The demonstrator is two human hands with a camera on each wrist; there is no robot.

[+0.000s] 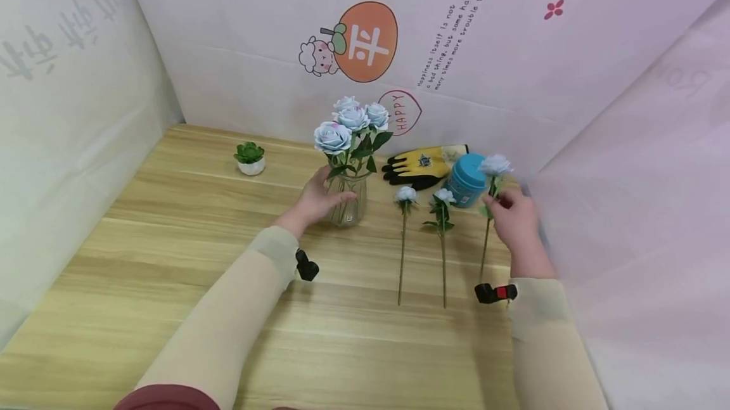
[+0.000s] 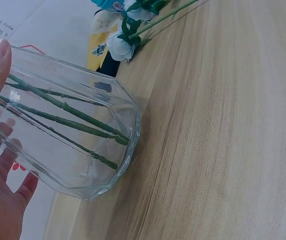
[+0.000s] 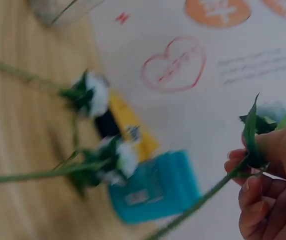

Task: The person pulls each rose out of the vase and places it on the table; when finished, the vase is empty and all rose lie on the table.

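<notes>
Four pale blue roses (image 1: 352,118) stand in the glass vase (image 1: 346,210), which we take as the centre of our clock in the head view. Our left hand (image 1: 319,199) grips the vase from nine o'clock, thumb across the near side and fingers round behind the glass. Out at three o'clock, our right hand (image 1: 518,217) pinches a single rose (image 1: 496,165) by the stem just under its bloom, next to the teal tub (image 1: 467,179). That stem points down toward about half past six from the hand; we cannot tell whether its tip touches the table (image 1: 171,220). Two more lie loose at four o'clock, one loose rose (image 1: 406,194) and, beyond it, a second loose rose (image 1: 443,196), stems toward six.

We judge the step in hand to be picking up one more flower while steadying the vase; the held rose is well apart from the mouth. As we read it, the next move calls for lifting it toward nine o'clock, high enough for its long stem to clear the rim, then lowering it between the leaves, with the left hand keeping the vase steady.
</notes>
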